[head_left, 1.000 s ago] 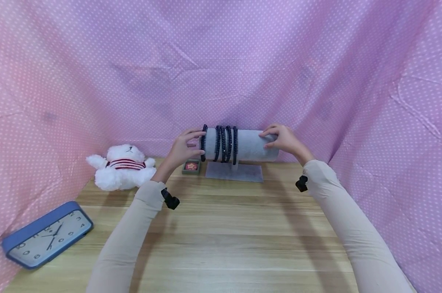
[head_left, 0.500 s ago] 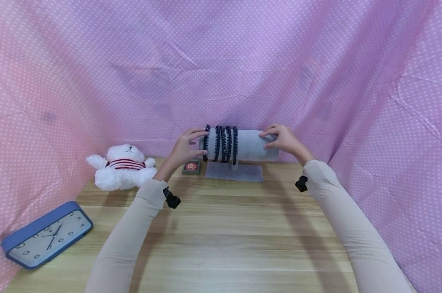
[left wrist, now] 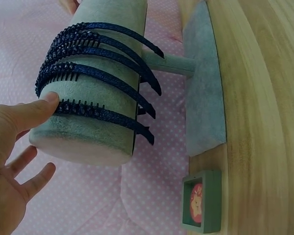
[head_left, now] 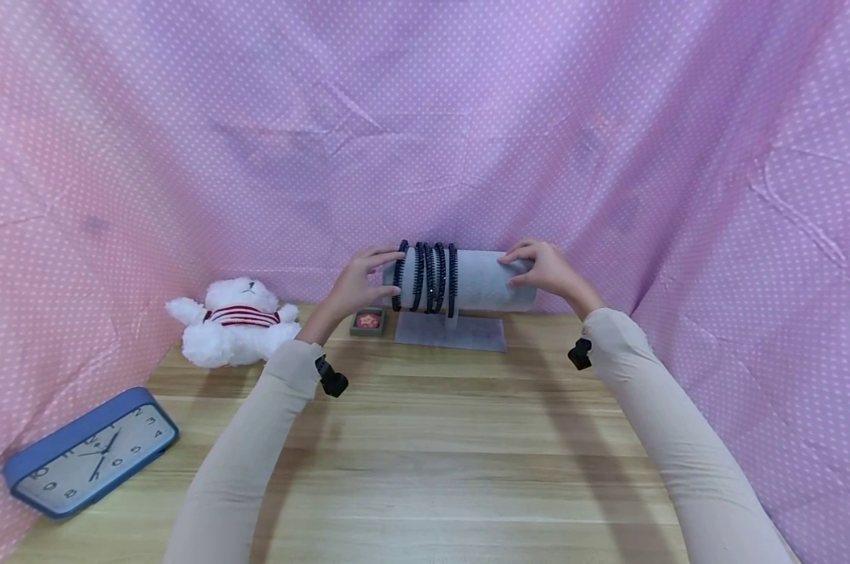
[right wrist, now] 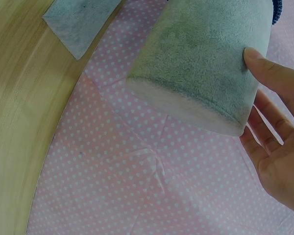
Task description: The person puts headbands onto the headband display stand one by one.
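A grey fabric-covered headband stand (head_left: 482,280), a horizontal cylinder on a post and flat base, stands at the back of the table. Several dark blue, beaded, toothed headbands (left wrist: 100,73) sit round its left half. My left hand (head_left: 357,282) holds the leftmost headband (left wrist: 100,113), with the thumb against its edge in the left wrist view and the other fingers reaching behind the cylinder. At the other end, my right hand (head_left: 550,270) grips the cylinder, thumb on the near side; its other fingers are partly hidden behind it in the right wrist view.
Left of the stand's base lies a small green square box (head_left: 367,322) with a red and yellow inset. A white plush bear (head_left: 237,323) in a striped top sits further left, and a blue clock (head_left: 93,453) lies at front left. Pink dotted cloth (head_left: 425,141) surrounds the wooden table.
My left hand has slid the leftmost headband a little to the right along the cylinder, closer to the other headbands. The right hand and the stand have stayed in place.
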